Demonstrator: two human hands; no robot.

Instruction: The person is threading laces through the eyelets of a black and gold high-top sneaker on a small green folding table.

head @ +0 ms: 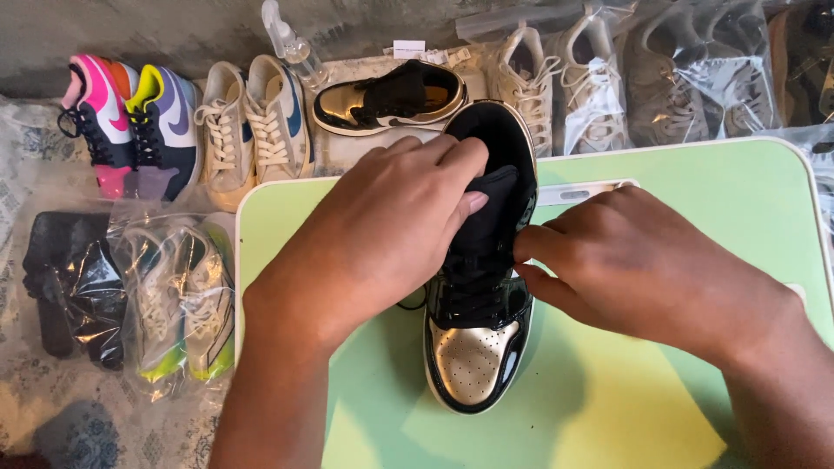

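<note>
Head view: glossy black-and-gold high-top sneaker (476, 347) stands on the pale green counter (695, 287), long axis running away from the person, toe nearest. Left hand (382, 234) grips the black tongue (486, 208); right hand (625, 260) pinches the laces (473, 282) from the right.

Green table (695, 260) (rounded corners); patterned floor (35, 148)
</note>
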